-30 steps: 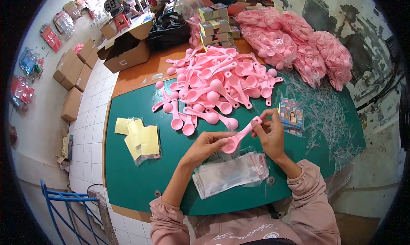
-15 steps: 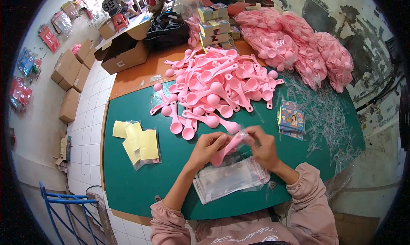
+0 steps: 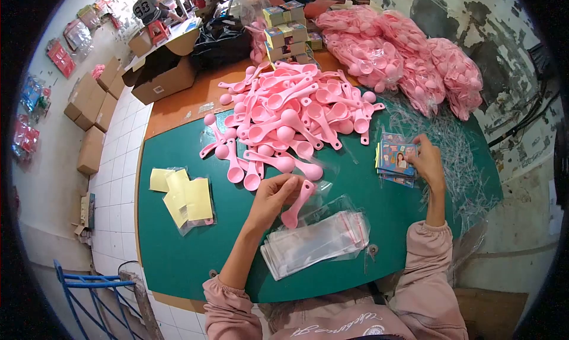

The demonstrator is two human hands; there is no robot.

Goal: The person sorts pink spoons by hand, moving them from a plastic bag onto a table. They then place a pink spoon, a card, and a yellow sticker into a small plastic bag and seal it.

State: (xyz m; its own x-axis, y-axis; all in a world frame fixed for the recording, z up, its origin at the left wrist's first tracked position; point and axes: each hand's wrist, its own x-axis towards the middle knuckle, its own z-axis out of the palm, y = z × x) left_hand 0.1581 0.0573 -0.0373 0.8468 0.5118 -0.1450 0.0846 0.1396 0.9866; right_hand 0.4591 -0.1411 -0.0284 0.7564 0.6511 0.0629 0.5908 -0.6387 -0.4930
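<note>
My left hand (image 3: 274, 199) is closed on a pink measuring spoon (image 3: 298, 206), which hangs bowl downward from the fingertips with clear plastic film around it. At the right, my right hand (image 3: 429, 163) pinches the right edge of a printed card (image 3: 398, 157) on top of a small stack. Just below the spoon lies a pile of clear plastic bags (image 3: 314, 245). Beyond my left hand, a large heap of pink measuring spoons (image 3: 290, 112) covers the middle of the table.
Packed bags with pale yellow cards (image 3: 189, 199) lie at the left of the green table (image 3: 237, 269). Clear plastic strips (image 3: 450, 156) litter its right side. Bulging bags of pink spoons (image 3: 403, 58), card stacks (image 3: 286, 35) and an open carton (image 3: 163, 76) stand behind. Another person (image 3: 148, 9) sits far back.
My right hand has left the bagged spoon and moved right to the card stack. The spoon stays in my left hand, now hanging more upright. The whole view has shifted slightly.
</note>
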